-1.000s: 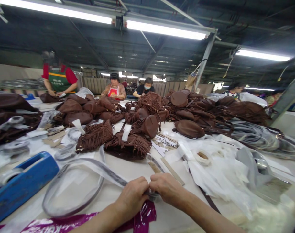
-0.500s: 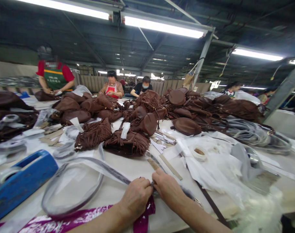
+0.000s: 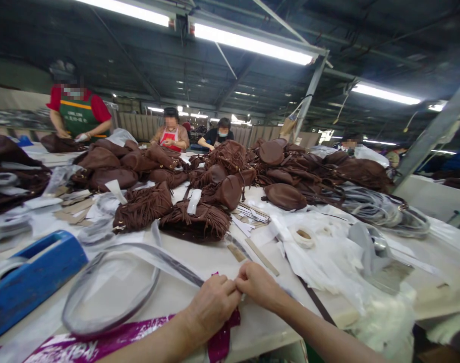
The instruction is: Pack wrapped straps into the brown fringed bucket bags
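My left hand point(image 3: 212, 304) and my right hand point(image 3: 259, 285) meet at the near edge of the white table point(image 3: 199, 257), fingers curled and pinched together. Between them they grip the end of a long grey strap wrapped in clear film point(image 3: 112, 287), which loops away to the left across the table. A shiny magenta plastic bag point(image 3: 101, 343) lies under my left hand and wrist. A brown fringed bag point(image 3: 197, 222) lies just beyond the hands.
A blue tape dispenser point(image 3: 33, 275) sits at the near left. Piles of brown bags point(image 3: 290, 171) cover the far table, with white wrapping paper point(image 3: 328, 252), a tape roll point(image 3: 302, 236) and coiled wrapped straps point(image 3: 381, 209) at right. Several people work at the far side.
Both hands have stayed pinched on the strap end and shifted slightly toward me and left; the view has tilted a little, with the table's near right edge now showing.
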Demonstrator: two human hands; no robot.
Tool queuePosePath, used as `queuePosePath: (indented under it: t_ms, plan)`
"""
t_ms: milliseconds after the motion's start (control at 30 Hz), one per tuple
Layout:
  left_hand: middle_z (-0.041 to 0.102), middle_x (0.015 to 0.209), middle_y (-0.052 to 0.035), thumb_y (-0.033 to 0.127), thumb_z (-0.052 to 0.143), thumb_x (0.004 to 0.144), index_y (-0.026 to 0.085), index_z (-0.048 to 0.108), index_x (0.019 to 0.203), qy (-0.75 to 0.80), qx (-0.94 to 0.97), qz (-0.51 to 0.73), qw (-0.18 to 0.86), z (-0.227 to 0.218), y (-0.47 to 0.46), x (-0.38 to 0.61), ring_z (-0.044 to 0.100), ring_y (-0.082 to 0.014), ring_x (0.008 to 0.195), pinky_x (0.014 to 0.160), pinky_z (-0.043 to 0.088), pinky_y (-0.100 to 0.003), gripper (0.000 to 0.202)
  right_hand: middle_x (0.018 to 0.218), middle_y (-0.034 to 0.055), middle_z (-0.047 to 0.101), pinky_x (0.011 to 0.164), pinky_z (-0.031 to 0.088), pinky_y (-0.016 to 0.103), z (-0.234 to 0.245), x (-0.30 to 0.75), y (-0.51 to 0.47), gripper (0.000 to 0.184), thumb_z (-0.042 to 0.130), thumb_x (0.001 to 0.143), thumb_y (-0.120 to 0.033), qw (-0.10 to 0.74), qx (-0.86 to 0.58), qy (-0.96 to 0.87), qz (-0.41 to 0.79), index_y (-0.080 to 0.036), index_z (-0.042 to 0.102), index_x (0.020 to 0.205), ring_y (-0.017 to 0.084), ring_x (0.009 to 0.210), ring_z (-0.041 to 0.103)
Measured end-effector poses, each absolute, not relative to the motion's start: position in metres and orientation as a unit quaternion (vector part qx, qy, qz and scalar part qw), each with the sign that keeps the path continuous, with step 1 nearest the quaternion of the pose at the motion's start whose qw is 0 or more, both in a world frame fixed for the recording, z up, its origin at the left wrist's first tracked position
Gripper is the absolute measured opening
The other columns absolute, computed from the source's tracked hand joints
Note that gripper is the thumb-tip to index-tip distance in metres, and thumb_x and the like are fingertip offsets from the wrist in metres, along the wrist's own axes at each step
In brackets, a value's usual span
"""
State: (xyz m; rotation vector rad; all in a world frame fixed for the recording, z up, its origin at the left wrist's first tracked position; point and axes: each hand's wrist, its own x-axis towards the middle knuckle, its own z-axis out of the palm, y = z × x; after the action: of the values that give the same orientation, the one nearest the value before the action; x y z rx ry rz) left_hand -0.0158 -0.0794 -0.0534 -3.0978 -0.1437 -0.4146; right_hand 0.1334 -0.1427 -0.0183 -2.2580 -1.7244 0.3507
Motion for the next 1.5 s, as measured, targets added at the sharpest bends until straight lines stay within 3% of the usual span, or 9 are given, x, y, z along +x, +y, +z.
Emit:
queuePosePath:
  t_ms: [200,300,467,633,800,967,1067,1233,1500]
  plan:
    - [0.064,0.088,-0.002,0.013,0.058,0.086,0.017,0.057,0.091,-0.163,-0.97,-0.119,-0.137,-0.044,-0.068,-0.028,0.057,-0.0186,0.085,0.076,0.041,-0.028,0.007,0.092,0.0005,0.059,0.078,0.042,0.022,-0.002,0.148,-0.156,0.016,0.058,0.077,-0.004,0.138,-0.631,-0.745,0.17,-0.018,0.062,0.072,0.013,0.088,0.057]
    - [0.066,0.089,0.0007,0.01,0.06,0.081,0.018,0.06,0.099,-0.147,-0.958,-0.111,-0.222,-0.029,-0.059,-0.024,0.059,-0.0164,0.084,0.075,0.04,-0.024,0.02,0.094,0.0016,0.058,0.067,0.039,0.023,0.003,0.156,-0.155,0.015,0.056,0.08,-0.005,0.065,-0.562,-0.814,0.132,-0.019,0.063,0.078,0.014,0.082,0.055]
    - [0.064,0.073,0.0045,0.018,0.064,0.078,0.021,0.068,0.086,-0.134,-0.935,-0.047,-0.326,-0.011,-0.048,-0.012,0.059,-0.0128,0.071,0.064,0.038,-0.019,0.01,0.09,0.0013,0.059,0.056,0.028,0.025,-0.004,0.169,-0.15,0.013,0.058,0.085,-0.011,-0.02,-0.508,-0.861,0.022,-0.021,0.066,0.082,0.013,0.073,0.051]
    - [0.069,0.087,0.0018,0.014,0.06,0.077,0.023,0.068,0.088,-0.144,-0.945,-0.074,-0.285,-0.024,-0.056,-0.007,0.062,-0.0154,0.083,0.073,0.041,-0.021,0.017,0.077,0.0013,0.06,0.053,0.025,0.029,-0.018,0.164,-0.157,0.017,0.056,0.09,-0.017,-0.007,-0.521,-0.852,-0.046,-0.02,0.065,0.075,0.014,0.065,0.05]
    - [0.068,0.083,-0.0002,0.011,0.055,0.078,0.021,0.064,0.08,-0.168,-0.955,-0.083,-0.23,-0.036,-0.065,-0.003,0.061,-0.0171,0.082,0.071,0.041,-0.023,0.013,0.08,0.0066,0.065,0.051,0.028,0.03,-0.014,0.141,-0.167,0.017,0.052,0.083,-0.008,-0.03,-0.674,-0.737,0.049,-0.016,0.066,0.081,0.017,0.063,0.056]
    - [0.065,0.076,0.0003,0.012,0.054,0.079,0.02,0.062,0.073,-0.161,-0.958,-0.091,-0.217,-0.035,-0.064,-0.003,0.059,-0.0168,0.077,0.066,0.038,-0.024,0.012,0.086,0.0079,0.065,0.063,0.038,0.03,-0.009,0.132,-0.17,0.011,0.057,0.082,-0.022,0.053,-0.735,-0.668,0.105,-0.016,0.067,0.086,0.022,0.077,0.061]
    - [0.063,0.076,0.0021,0.02,0.061,0.08,0.021,0.066,0.081,-0.134,-0.957,-0.082,-0.245,-0.026,-0.057,-0.007,0.058,-0.015,0.074,0.064,0.037,-0.021,0.005,0.091,0.0058,0.064,0.065,0.039,0.028,-0.015,0.144,-0.17,0.007,0.059,0.083,-0.017,0.047,-0.663,-0.739,0.114,-0.017,0.066,0.084,0.019,0.08,0.06]
    - [0.06,0.093,0.003,0.029,0.074,0.073,0.03,0.061,0.12,-0.023,-0.942,-0.055,-0.33,-0.013,-0.04,-0.01,0.057,-0.0147,0.085,0.071,0.039,-0.019,0.049,0.092,0.0038,0.063,0.078,0.04,0.026,-0.024,0.167,-0.171,0.024,0.042,0.097,-0.016,0.087,-0.458,-0.882,0.065,-0.018,0.063,0.086,0.017,0.092,0.055]
    - [0.057,0.083,0.0035,0.027,0.072,0.077,0.023,0.068,0.091,-0.046,-0.949,-0.058,-0.305,-0.025,-0.042,-0.005,0.055,-0.0117,0.077,0.066,0.037,-0.018,0.015,0.081,0.0002,0.061,0.067,0.032,0.032,-0.022,0.169,-0.17,0.02,0.046,0.097,-0.022,0.109,-0.444,-0.886,-0.082,-0.022,0.059,0.081,0.016,0.072,0.049]
